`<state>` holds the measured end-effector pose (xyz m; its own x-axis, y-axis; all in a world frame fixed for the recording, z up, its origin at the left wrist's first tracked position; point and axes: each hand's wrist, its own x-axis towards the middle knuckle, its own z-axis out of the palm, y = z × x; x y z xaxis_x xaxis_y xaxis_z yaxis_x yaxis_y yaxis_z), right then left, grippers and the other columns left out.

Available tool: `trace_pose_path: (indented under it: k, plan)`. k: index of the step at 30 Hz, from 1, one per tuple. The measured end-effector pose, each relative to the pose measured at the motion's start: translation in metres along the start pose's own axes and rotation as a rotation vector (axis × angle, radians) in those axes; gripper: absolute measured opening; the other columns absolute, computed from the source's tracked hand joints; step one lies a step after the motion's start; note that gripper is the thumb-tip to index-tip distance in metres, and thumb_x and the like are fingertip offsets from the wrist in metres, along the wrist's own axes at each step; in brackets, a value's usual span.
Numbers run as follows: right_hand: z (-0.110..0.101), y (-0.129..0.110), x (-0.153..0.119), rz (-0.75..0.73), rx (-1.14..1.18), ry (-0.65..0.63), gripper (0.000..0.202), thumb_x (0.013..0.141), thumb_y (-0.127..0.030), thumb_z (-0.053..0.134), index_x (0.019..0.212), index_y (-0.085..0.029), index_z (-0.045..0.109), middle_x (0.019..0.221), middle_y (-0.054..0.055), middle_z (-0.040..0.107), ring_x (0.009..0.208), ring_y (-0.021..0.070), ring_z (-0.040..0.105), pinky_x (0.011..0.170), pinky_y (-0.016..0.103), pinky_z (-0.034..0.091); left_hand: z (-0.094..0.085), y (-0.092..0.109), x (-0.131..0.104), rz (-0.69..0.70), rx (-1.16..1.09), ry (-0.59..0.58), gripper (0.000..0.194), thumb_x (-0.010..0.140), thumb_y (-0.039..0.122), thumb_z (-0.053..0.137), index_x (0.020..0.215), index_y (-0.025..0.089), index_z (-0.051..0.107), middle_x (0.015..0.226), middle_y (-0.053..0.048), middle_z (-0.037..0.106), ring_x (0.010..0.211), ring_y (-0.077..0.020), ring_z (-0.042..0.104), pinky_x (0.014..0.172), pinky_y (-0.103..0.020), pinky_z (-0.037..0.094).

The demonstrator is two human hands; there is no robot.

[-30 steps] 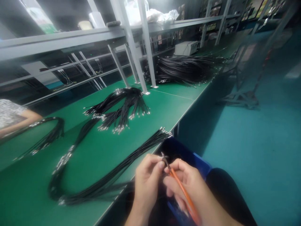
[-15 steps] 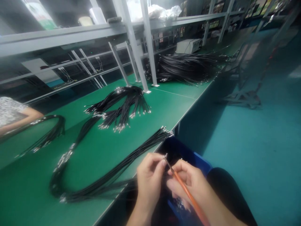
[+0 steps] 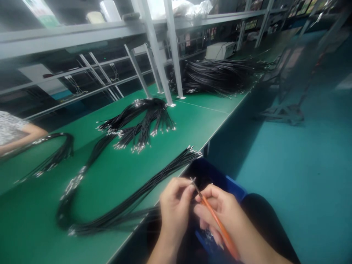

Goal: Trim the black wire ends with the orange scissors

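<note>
My right hand [image 3: 220, 209] is closed around orange-handled pliers [image 3: 219, 222], whose slim metal tip points up and left. Beside it, my left hand [image 3: 176, 205] pinches thumb against forefinger right at that tip. It seems to hold the end of a thin black cable, mostly hidden by the fingers. Black cables [image 3: 137, 219] run from the table edge to behind the left wrist. Under both hands is a blue bin [image 3: 237, 189] with small shiny pieces inside. A bundle of black cables with metal ends [image 3: 162, 178] curves over the green table [image 3: 110, 198] at my left.
Another cable bundle [image 3: 148, 110] lies near the shelf posts [image 3: 158, 55], and a large pile [image 3: 217, 75] sits farther back by a pale box [image 3: 220, 50]. A co-worker's arm [image 3: 26, 135] rests at the left beside looped cables [image 3: 63, 146]. My dark-clothed knee [image 3: 264, 216] is right of the bin.
The pliers have tilted slightly, and their tip now shows two parted points by the left fingertips. Both hands stay nearly in place; the view has shifted a little.
</note>
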<state>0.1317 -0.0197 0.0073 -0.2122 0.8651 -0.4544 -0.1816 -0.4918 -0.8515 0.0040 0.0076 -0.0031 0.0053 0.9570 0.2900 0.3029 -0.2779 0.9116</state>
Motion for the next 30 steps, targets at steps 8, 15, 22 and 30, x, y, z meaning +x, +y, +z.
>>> trace_pose_path:
  k: [8,15,22,30]
  plan:
    - [-0.007,-0.003,-0.003,0.025,-0.121,-0.007,0.019,0.075,-0.032,0.065,0.078,-0.021,0.050,0.048,-0.008,0.055,0.029,0.0051,0.039,0.027,0.014,0.028,0.005,-0.002,0.005,0.122,0.188,0.035,0.008,0.084,0.017,0.058,0.080,0.020,0.065,0.077,-0.001,0.065,0.073,-0.0157,0.062,0.066,-0.025,0.048]
    - [-0.015,0.005,-0.003,-0.302,-0.057,0.365,0.027,0.063,-0.024,0.073,0.080,-0.022,0.052,0.061,-0.004,0.060,0.057,0.0140,0.059,0.055,0.024,0.047,0.006,0.001,0.007,0.375,0.438,0.089,0.010,0.081,0.011,0.060,0.084,0.020,0.061,0.078,-0.002,0.066,0.072,-0.0155,0.062,0.067,-0.026,0.047]
    - [-0.012,-0.010,0.008,-0.476,0.193,0.363,0.031,0.069,-0.021,0.069,0.092,-0.024,0.048,0.077,-0.002,0.065,0.069,0.0128,0.061,0.066,0.024,0.049,0.011,0.003,0.003,0.419,0.485,0.047,0.009,0.077,0.011,0.062,0.078,0.019,0.060,0.072,-0.003,0.063,0.064,-0.0165,0.058,0.060,-0.026,0.043]
    - [-0.003,-0.022,0.008,-0.418,0.262,0.328,0.031,0.068,-0.018,0.069,0.090,-0.023,0.049,0.070,-0.005,0.060,0.068,0.0133,0.062,0.064,0.023,0.049,0.011,0.005,0.002,0.441,0.534,0.040,0.007,0.080,0.014,0.060,0.077,0.020,0.059,0.068,-0.002,0.061,0.061,-0.0159,0.056,0.059,-0.026,0.041]
